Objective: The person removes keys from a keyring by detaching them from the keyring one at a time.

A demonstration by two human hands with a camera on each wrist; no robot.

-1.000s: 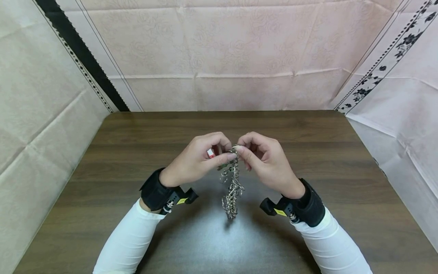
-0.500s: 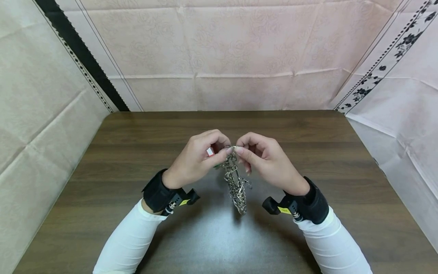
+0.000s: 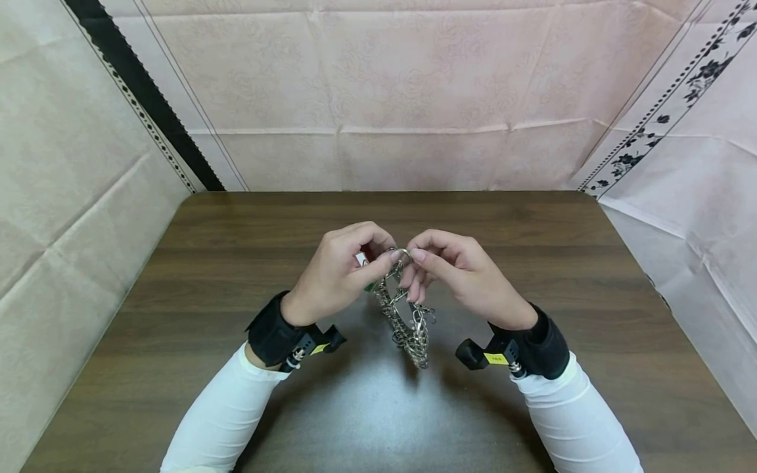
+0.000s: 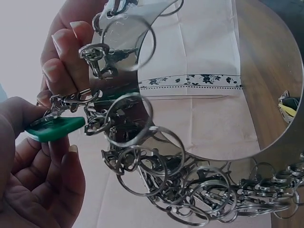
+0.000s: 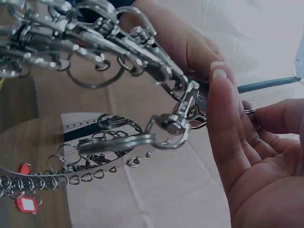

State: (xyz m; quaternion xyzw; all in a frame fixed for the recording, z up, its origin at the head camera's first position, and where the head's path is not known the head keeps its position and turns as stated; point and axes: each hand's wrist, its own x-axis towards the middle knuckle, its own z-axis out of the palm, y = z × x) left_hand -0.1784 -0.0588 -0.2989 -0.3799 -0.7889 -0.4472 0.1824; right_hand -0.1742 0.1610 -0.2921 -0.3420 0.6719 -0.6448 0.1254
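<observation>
Between the two hands hangs a bunch of metal key rings (image 3: pixel 408 335), many small rings with swivel clasps, drooping as a narrow loop. My left hand (image 3: pixel 337 266) pinches its upper end between thumb and fingers. A green key tag (image 4: pixel 54 129) sits by a thumb in the left wrist view, and a red-and-white tag (image 3: pixel 361 259) peeks out behind the left thumb. With thumb and index finger, my right hand (image 3: pixel 464 272) pinches a bright ring (image 3: pixel 404 251) at the top. Its other fingers are bent beside the bunch. The exact pinched parts are partly hidden by fingertips.
A brown wooden table (image 3: pixel 284 230) lies beneath. Pale cloth (image 3: pixel 414 85) with patterned strips surrounds it. Black wrist straps with small cameras (image 3: pixel 322 340) sit below both hands. Large curved edges appear behind the rings in both wrist views; what they are I cannot tell.
The hanging bunch has swung slightly to the right and spread from a tight strand into a loop. My right fingers have come in closer beside it, and the ring on top shows more.
</observation>
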